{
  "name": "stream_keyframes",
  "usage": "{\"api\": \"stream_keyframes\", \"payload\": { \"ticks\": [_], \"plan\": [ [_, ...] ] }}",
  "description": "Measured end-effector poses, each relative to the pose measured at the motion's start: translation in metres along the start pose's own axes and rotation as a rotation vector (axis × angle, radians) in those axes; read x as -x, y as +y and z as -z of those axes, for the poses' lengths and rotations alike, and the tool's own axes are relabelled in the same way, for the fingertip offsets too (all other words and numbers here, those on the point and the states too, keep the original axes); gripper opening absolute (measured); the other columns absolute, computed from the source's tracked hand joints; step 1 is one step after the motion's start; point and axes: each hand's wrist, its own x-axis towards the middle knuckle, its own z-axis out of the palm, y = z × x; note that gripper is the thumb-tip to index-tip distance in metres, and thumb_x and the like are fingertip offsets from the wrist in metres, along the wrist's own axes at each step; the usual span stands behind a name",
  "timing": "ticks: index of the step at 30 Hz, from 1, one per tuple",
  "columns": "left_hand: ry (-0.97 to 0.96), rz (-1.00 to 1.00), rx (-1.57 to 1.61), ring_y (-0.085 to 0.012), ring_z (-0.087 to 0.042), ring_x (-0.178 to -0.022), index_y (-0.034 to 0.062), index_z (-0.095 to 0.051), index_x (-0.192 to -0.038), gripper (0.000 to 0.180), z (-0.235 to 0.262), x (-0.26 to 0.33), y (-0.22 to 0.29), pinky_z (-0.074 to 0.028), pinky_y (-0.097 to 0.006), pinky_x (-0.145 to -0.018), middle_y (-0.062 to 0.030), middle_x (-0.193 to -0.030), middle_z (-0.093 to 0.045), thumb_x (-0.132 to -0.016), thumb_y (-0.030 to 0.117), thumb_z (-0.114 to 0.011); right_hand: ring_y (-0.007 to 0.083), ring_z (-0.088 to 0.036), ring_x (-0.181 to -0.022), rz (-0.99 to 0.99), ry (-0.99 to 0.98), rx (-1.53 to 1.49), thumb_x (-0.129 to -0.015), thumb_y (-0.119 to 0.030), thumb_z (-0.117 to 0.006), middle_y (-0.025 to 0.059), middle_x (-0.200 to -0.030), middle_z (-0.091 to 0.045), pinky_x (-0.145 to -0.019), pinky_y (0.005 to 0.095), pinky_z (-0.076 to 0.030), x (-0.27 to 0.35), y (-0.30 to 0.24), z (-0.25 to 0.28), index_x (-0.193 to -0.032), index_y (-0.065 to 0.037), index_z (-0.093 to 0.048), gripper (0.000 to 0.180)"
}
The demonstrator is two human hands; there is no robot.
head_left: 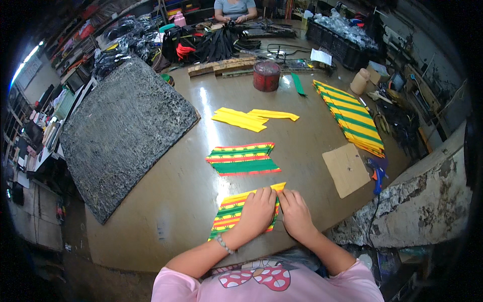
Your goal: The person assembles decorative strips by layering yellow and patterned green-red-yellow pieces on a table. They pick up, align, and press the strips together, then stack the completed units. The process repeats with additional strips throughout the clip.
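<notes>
Bare counter left of my grip, wide lane up to dark rough slab. Ahead: narrow strip of free counter, then striped fabric stack, yellow strips beyond it. Right: cardboard sheet lies flat, blue glue gun at counter edge, long striped pile blocks far right. Red tin stands at back.

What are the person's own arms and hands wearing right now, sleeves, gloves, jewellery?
Both hands are bare, no gloves. The left hand has a thin beaded bracelet at the wrist; the right hand wears nothing visible. Short pink sleeves end above bare forearms.
</notes>
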Motion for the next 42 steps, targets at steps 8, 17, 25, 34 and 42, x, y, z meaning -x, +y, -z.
{"api": "stream_keyframes", "payload": {
  "ticks": [8,17,25,34,42],
  "plan": [
    [0.096,0.062,0.061,-0.0301,-0.053,-0.116,-0.0009,-0.059,-0.125,0.051,0.019,0.057,-0.012,-0.040,-0.043,-0.098,-0.0143,-0.120,-0.057,-0.089,0.035,-0.066,0.0341,-0.054,-0.115,0.202,-0.076,-0.076,-0.082,-0.006,-0.057,0.0166,-0.126,-0.058,-0.096,0.0423,-0.048,-0.027,0.000,-0.024,-0.123,0.004,-0.058,0.043],
    [0.068,0.049,0.103,-0.0316,-0.050,-0.128,-0.0006,-0.056,-0.133,0.052,0.043,0.116,-0.041,-0.038,-0.044,-0.106,-0.0138,-0.141,-0.053,-0.095,0.035,-0.060,0.0261,-0.060,-0.104,0.657,0.006,-0.041,-0.082,-0.017,-0.058,0.0118,-0.118,-0.062,-0.090,0.0384,-0.049,-0.081,-0.022,-0.046,-0.104,-0.002,-0.061,0.027],
    [0.103,0.045,0.027,-0.0312,-0.049,-0.125,0.0039,-0.058,-0.134,0.050,0.037,0.123,-0.047,-0.037,-0.045,-0.105,-0.0081,-0.142,-0.055,-0.094,0.035,-0.060,0.0273,-0.059,-0.105,0.734,-0.070,-0.071,-0.081,-0.016,-0.059,0.0106,-0.111,-0.061,-0.091,0.0398,-0.050,-0.079,-0.031,-0.041,-0.105,-0.004,-0.061,0.027],
    [0.123,0.306,-0.050,-0.0291,-0.052,-0.119,0.0057,-0.063,-0.129,0.048,0.044,0.130,-0.020,-0.040,-0.042,-0.094,-0.0077,-0.132,-0.062,-0.093,0.038,-0.062,0.0300,-0.057,-0.105,0.231,-0.308,-0.082,-0.084,-0.013,-0.058,0.0137,-0.118,-0.059,-0.090,0.0422,-0.048,-0.051,-0.068,-0.012,-0.130,0.001,-0.055,0.049],
    [0.162,0.228,0.103,-0.0323,-0.055,-0.118,0.0044,-0.065,-0.123,0.044,0.045,0.152,-0.002,-0.041,-0.048,-0.101,-0.0140,-0.120,-0.063,-0.090,0.033,-0.068,0.0335,-0.055,-0.121,0.757,-0.311,-0.596,-0.084,-0.008,-0.061,0.0143,-0.120,-0.061,-0.104,0.0455,-0.043,-0.090,-0.057,-0.062,-0.120,-0.004,-0.063,0.035]
  ]
}}
